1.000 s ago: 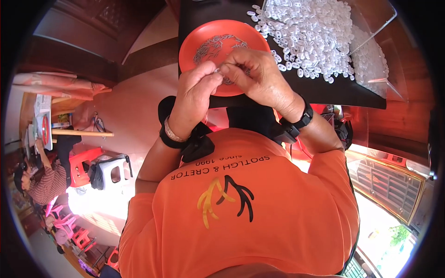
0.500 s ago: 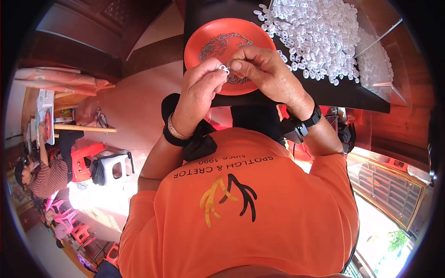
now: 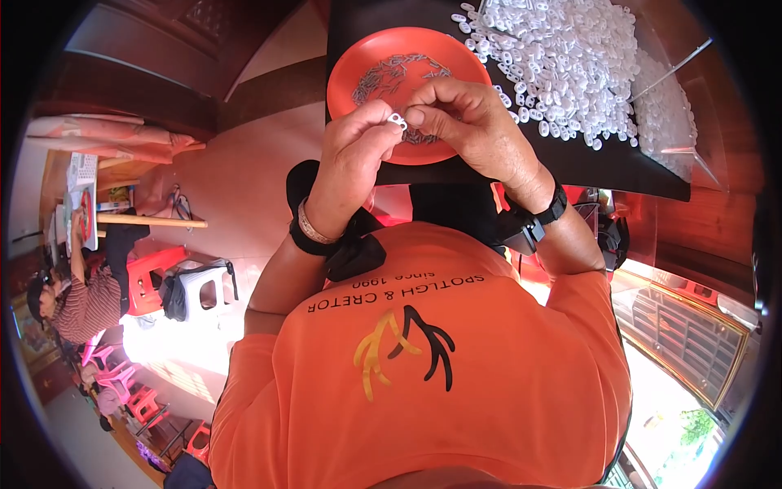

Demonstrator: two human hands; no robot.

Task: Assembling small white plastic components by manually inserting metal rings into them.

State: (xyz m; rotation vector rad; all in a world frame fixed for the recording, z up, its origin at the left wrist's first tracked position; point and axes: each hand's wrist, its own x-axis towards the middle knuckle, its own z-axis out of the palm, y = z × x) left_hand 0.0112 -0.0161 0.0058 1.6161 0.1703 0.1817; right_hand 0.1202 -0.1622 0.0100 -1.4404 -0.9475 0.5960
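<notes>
Over a red-orange bowl (image 3: 342, 81), my left hand (image 3: 358, 147) pinches a small white two-hole plastic piece (image 3: 397, 121) between thumb and fingertips. My right hand (image 3: 474, 129) is closed in a pinch right beside that piece. Whatever lies between its fingertips is too small to make out. Many small grey metal pins or screws (image 3: 381, 76) lie scattered in the bowl beneath both hands.
A big heap of white two-hole pieces (image 3: 562, 65) covers the right of the dark table (image 3: 635, 173), against a clear plastic sheet or bin (image 3: 666, 122). Off to the left, another person (image 3: 90, 306) sits near plastic stools (image 3: 155, 277).
The white piece has turned slightly in my left fingertips, so its holes show more clearly. Both hands stay close together, and the whole view has shifted a little.
</notes>
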